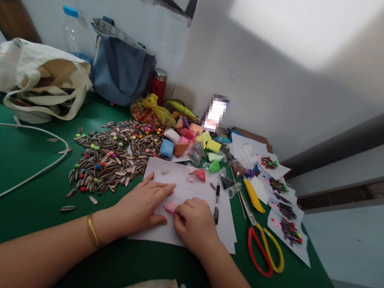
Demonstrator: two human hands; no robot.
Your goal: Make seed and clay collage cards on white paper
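Observation:
White paper sheets (184,236) lie on the green table, with a small pink clay piece (169,206) on top. My left hand (143,204), with a gold bangle at the wrist, rests flat on the paper left of the pink piece, fingers apart. The curled fingers of my right hand (196,221) touch the right edge of the pink piece; what sits between the fingertips is too small to make out. A black pen (216,204) lies right of my right hand. Red clay in clear wrap (199,173) and a seed (165,172) are farther up the sheet.
Sunflower seeds with coloured beads (111,160) are heaped at the left. Scissors (263,247) and a yellow cutter (254,195) lie right, beside decorated papers (289,231). Clay packs (181,148), a phone (216,113) and bags (121,70) stand behind. A white cable (8,194) crosses the left.

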